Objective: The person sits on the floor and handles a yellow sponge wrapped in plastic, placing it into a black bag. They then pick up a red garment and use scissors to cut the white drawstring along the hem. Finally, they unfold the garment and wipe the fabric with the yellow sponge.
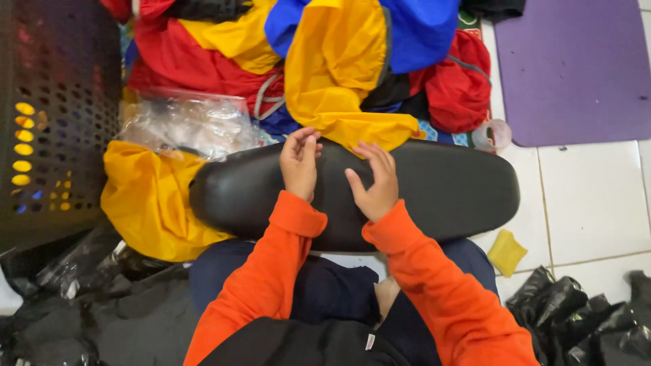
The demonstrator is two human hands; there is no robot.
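A long black padded cushion point(447, 186) lies across my lap. My left hand point(300, 161) rests on its top, fingers curled together near the far edge, right below the hanging yellow garment point(339, 74). Beside it my right hand point(375, 179) lies flat on the cushion with fingers spread, fingertips close to the yellow fabric's hem. Neither hand visibly grips anything. Both arms wear orange sleeves.
A heap of red, yellow and blue garments point(203, 61) fills the far side. Clear plastic bags point(190, 125) and another yellow garment point(146, 203) lie left. A black perforated basket point(57, 115) stands far left, a purple mat point(576, 68) far right, black bags point(583, 318) on tiled floor.
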